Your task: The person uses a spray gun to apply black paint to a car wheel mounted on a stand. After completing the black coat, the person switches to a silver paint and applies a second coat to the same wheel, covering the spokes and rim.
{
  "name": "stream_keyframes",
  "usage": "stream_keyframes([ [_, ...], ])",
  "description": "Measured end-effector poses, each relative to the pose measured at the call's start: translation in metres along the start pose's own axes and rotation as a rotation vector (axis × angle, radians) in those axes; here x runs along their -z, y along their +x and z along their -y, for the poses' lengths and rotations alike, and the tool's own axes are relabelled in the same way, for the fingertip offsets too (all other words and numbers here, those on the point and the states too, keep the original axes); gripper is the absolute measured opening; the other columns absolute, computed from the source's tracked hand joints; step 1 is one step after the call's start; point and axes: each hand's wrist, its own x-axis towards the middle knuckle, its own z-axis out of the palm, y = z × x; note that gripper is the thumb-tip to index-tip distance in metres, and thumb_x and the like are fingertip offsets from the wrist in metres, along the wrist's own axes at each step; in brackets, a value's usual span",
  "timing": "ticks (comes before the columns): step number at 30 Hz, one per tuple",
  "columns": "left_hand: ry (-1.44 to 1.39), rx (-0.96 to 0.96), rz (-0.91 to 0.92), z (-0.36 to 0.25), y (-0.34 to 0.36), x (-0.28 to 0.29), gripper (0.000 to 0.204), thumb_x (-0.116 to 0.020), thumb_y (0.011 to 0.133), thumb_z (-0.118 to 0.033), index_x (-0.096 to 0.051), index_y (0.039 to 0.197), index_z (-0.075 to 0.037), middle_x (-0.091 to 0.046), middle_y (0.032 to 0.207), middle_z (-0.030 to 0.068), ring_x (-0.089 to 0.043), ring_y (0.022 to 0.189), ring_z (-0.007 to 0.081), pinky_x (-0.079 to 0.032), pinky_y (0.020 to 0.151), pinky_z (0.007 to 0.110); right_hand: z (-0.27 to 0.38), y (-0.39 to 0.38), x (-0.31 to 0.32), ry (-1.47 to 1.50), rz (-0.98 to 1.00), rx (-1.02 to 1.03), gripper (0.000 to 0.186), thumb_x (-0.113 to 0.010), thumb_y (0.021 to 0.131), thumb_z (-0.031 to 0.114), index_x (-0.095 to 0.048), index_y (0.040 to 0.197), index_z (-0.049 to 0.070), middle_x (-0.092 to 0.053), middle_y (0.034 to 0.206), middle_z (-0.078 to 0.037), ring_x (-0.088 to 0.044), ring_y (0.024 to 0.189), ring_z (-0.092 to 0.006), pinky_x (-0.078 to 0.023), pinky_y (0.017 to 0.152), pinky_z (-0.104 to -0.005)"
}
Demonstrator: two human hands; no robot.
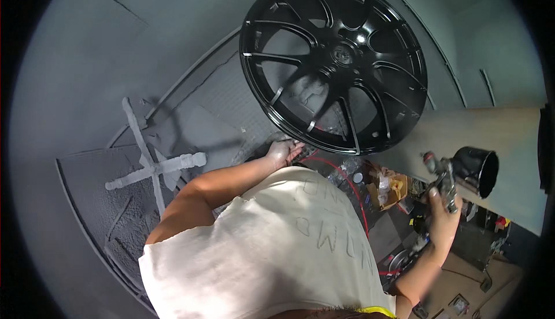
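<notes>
Up against the grey, overspray-coated booth wall (87, 58) hangs our glossy black alloy wheel (333, 63), face toward us, and our left hand (281, 152) reaches to its lower rim with fingers loosely curled there, probably to steady or turn it. Off to the right, well apart from the wheel, our right hand (444, 218) grips the spray gun (448, 183) closed around its handle, black cup (480, 170) tipped sideways. Near the booth's lower left edge stands a paint-crusted cross stand (153, 168).

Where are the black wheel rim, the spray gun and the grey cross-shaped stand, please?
black wheel rim (342, 56): head view, on the centre hub.
spray gun (446, 181): head view, on the metal body above the right hand's grip.
grey cross-shaped stand (154, 168): head view, where the bars cross.
</notes>
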Motion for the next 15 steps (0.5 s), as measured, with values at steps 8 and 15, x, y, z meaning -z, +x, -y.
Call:
stream_keyframes([
  [8,0.068,-0.056,-0.049,-0.009,-0.011,-0.004,0.025,-0.044,0.085,0.011,-0.055,0.105,0.002,-0.064,0.099,0.0112,-0.067,0.087,0.0226,-0.060,0.068,0.030,0.026,-0.016,-0.063,0.264,0.586,-0.025,0.036,-0.073,0.083,0.016,-0.062,0.112,-0.003,-0.063,0.076,-0.002,-0.053,0.060,-0.0073,-0.041,0.054,-0.0220],
  [15,0.089,-0.034,-0.050,-0.020,-0.005,-0.007,0.029,-0.042,0.083,0.013,-0.058,0.105,0.001,-0.065,0.095,0.0126,-0.068,0.081,0.0221,-0.060,0.065,0.029,0.065,0.021,-0.110,0.287,0.255,0.156,0.031,-0.070,0.087,0.012,-0.061,0.113,-0.003,-0.060,0.079,0.000,-0.055,0.070,-0.0073,-0.044,0.062,-0.0213],
])
